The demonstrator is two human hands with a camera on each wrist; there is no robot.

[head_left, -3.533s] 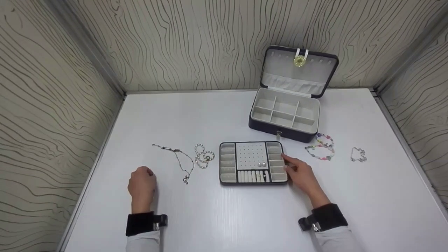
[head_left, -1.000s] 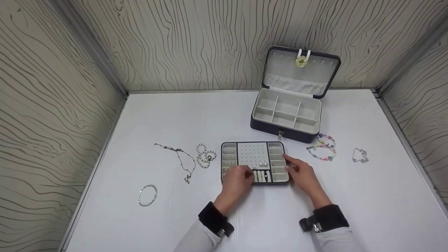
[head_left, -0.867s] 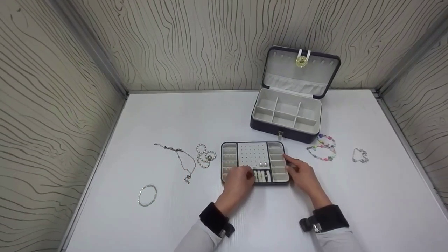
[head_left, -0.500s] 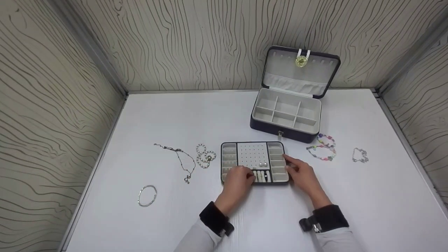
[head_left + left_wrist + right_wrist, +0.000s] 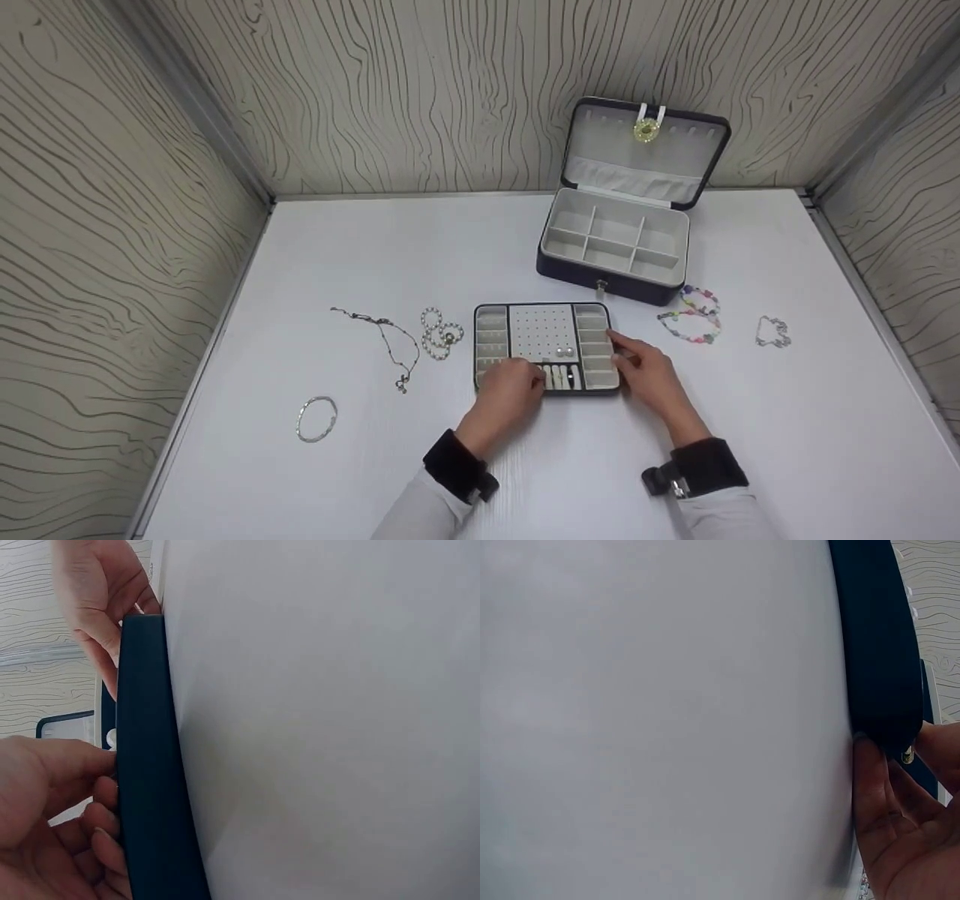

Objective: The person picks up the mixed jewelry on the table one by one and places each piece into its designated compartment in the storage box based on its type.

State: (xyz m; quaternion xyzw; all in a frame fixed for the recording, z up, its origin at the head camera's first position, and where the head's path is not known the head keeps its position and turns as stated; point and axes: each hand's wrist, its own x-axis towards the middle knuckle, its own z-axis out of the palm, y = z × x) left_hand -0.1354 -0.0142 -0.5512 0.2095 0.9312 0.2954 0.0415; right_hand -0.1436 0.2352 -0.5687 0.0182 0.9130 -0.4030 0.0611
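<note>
A dark-blue-rimmed jewelry tray lies flat on the white table, with side compartments, a holed earring pad and a row of white ring rolls. My left hand is over its lower left part, fingers curled and tips at the rolls; anything between those tips is hidden. My right hand holds the tray's right side, the thumb at the near part of that edge. The right wrist view shows its fingers against the tray's corner. Two pearl earrings sit on the pad. A dark ring sits among the rolls.
Behind the tray stands an open jewelry box with divided compartments. Left lie a silver bangle, a thin necklace and a pearl strand. Colored bead bracelets and a silver bracelet lie right. Patterned walls enclose the table.
Since 3.5 s ago my left hand has moved right from the table's left side to the ring rolls, uncovering the bangle. Over the last second both hands stay nearly still.
</note>
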